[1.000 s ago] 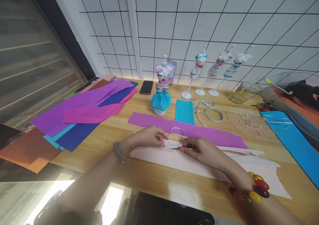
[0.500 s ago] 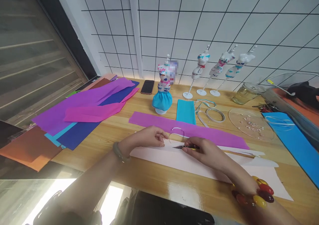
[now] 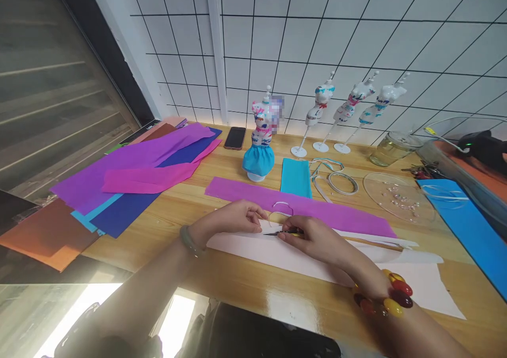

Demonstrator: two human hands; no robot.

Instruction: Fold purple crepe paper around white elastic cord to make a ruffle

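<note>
My right hand [image 3: 307,235] is closed around a small pair of scissors [image 3: 273,234], whose dark, pointed blades lie at a long white sheet [image 3: 261,249]. The handles are mostly hidden in my palm. With its fingers pinched, my left hand [image 3: 244,218] holds the top edge of that sheet, just left of the blade tips. A partly cut strip [image 3: 376,236] curls away from the sheet to the right of my right hand. Directly behind lies a purple strip [image 3: 336,210], with a thin white-and-tan loop [image 3: 283,207] by my fingers.
A small dress form in a blue skirt [image 3: 258,160] stands behind the purple strip. Nearby are a turquoise cloth piece [image 3: 296,177], tape rings [image 3: 343,184] and a clear dish of beads [image 3: 400,197]. Coloured sheets [image 3: 130,176] lie left; a glass jar [image 3: 394,148] stands right.
My right hand and the scissors have moved left along the white sheet, bringing the blades closer to my left fingers. My left hand has stayed in place.
</note>
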